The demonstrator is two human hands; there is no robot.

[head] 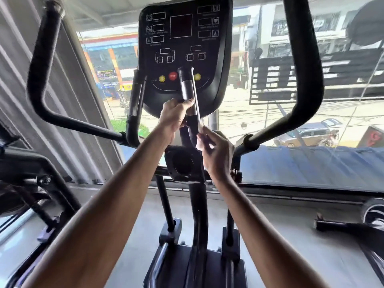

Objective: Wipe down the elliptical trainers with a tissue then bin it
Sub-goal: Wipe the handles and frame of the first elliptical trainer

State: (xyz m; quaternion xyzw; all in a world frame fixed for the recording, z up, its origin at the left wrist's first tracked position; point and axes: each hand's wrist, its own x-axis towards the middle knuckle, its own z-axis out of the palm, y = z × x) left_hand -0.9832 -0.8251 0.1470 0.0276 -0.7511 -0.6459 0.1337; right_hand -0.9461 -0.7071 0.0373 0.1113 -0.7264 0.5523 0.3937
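Observation:
I stand at a black elliptical trainer whose console [185,38] faces me, with a red stop button and two yellow buttons. My left hand [174,117] grips the inner right pulse handle [187,84] just below its silver sensor. My right hand [216,152] pinches a small white tissue [200,132] against the lower part of that same handle. The inner left handle [135,104] stands free. Long moving arms curve up on the left [41,59] and right [303,59].
A large window behind the console looks onto a street. A grey corrugated wall [25,100] runs along the left. Another machine's frame [41,179] sits at my left, and equipment parts [353,225] lie on the grey floor at the right.

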